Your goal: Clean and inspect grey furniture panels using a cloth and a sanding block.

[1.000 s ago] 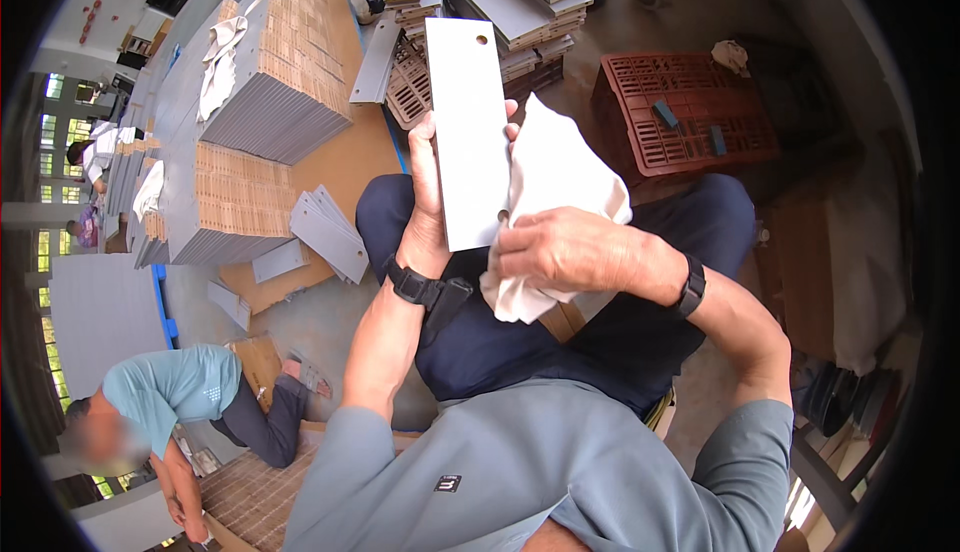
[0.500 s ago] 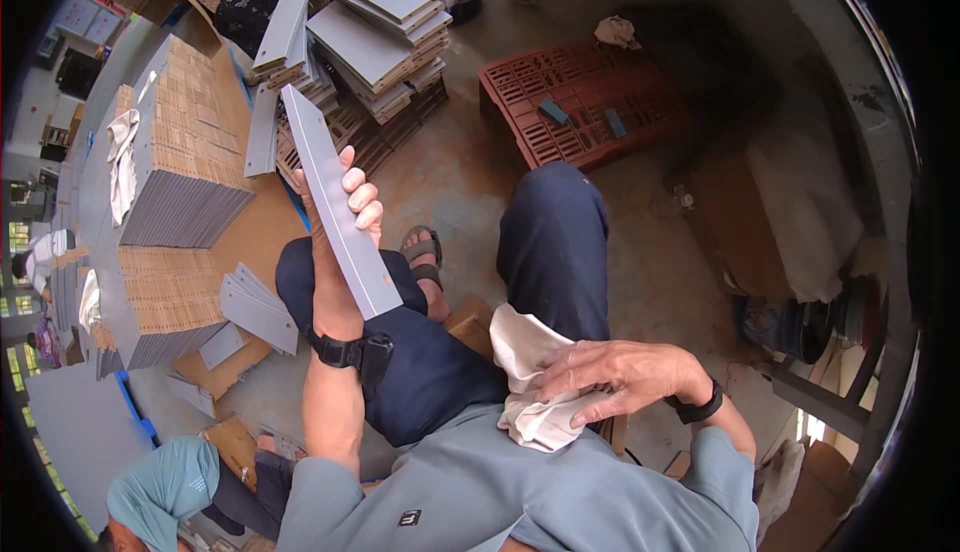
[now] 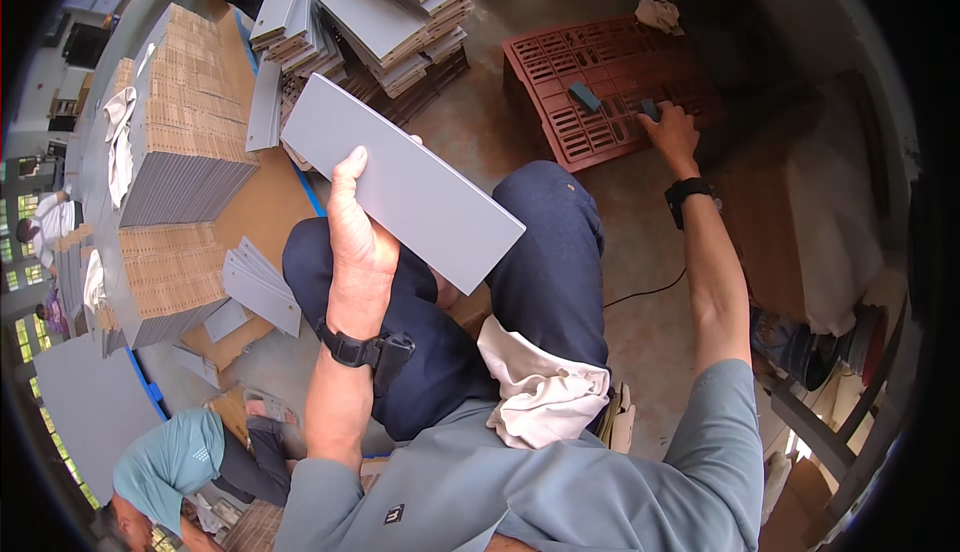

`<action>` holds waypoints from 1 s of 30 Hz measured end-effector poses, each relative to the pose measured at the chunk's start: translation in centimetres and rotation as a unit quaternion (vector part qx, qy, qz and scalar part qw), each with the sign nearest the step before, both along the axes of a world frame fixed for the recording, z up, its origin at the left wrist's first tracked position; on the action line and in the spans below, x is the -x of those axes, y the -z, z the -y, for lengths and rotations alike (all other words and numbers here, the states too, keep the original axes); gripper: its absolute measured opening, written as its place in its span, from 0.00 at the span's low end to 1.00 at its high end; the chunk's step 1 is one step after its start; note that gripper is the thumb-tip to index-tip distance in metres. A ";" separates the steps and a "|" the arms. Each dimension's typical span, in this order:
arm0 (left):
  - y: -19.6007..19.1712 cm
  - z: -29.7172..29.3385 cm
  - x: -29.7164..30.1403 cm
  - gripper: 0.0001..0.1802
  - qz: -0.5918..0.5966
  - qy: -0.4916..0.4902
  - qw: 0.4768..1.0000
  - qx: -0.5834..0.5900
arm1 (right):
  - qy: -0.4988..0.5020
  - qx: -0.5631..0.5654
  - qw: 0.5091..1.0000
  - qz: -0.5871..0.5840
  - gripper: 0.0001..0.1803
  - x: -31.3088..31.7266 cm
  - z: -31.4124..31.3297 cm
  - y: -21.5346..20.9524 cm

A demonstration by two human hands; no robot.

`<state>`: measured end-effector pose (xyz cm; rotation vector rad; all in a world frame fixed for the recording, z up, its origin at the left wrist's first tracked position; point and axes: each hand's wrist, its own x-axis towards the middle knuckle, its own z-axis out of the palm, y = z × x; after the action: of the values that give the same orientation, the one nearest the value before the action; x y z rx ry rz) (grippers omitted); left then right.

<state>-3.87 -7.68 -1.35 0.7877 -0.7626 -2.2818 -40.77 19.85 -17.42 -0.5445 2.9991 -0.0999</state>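
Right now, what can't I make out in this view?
Head view: the far face of the grey board, turned from the camera.
Head view: most fingers of the left hand, behind that board.
Head view: whether the right hand grips the small block, partly covered by fingers.
Head view: the stacked boards, cut off by the top edge.

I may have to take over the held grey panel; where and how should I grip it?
Probably by its lower-right end, coming from the person's right and pinching across its thickness: the grey panel is long and flat, that end juts out free, and the left hand grips it nearer the other end.
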 end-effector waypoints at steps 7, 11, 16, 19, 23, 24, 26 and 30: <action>0.0 -1.1 0.5 0.24 0.017 -0.005 1.000 0.004 | -0.027 0.332 0.943 0.020 0.25 -4.4 -1.0 -5.1; -0.4 -2.7 1.5 0.24 0.025 0.003 0.998 0.051 | -0.017 0.623 0.753 0.210 0.22 -14.4 -2.5 -11.7; 0.4 -4.4 2.4 0.25 0.058 -0.047 0.991 0.114 | -0.104 0.704 0.672 0.206 0.24 -22.8 -3.4 -13.4; 0.0 -4.7 2.5 0.27 0.036 -0.044 0.983 0.176 | -0.121 0.694 0.692 0.159 0.25 -25.1 -2.9 -13.5; -0.9 -5.0 2.5 0.29 0.027 -0.033 0.976 0.214 | -0.123 0.669 0.727 0.090 0.24 -25.8 -1.9 -13.1; -1.0 -5.0 2.5 0.30 0.026 -0.034 0.974 0.222 | -0.118 0.671 0.726 0.089 0.25 -25.9 -1.6 -12.9; -1.0 -5.1 2.4 0.30 0.026 -0.036 0.972 0.229 | -0.128 0.667 0.729 0.086 0.25 -26.1 -1.2 -12.7; -0.9 -5.3 2.4 0.30 0.027 -0.045 0.969 0.243 | -0.129 0.662 0.734 0.084 0.26 -26.3 -0.4 -12.4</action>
<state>-6.29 -2.41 -0.42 0.6359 -1.2228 -1.8819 -14.44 20.27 -5.03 -0.8942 2.1084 -2.1423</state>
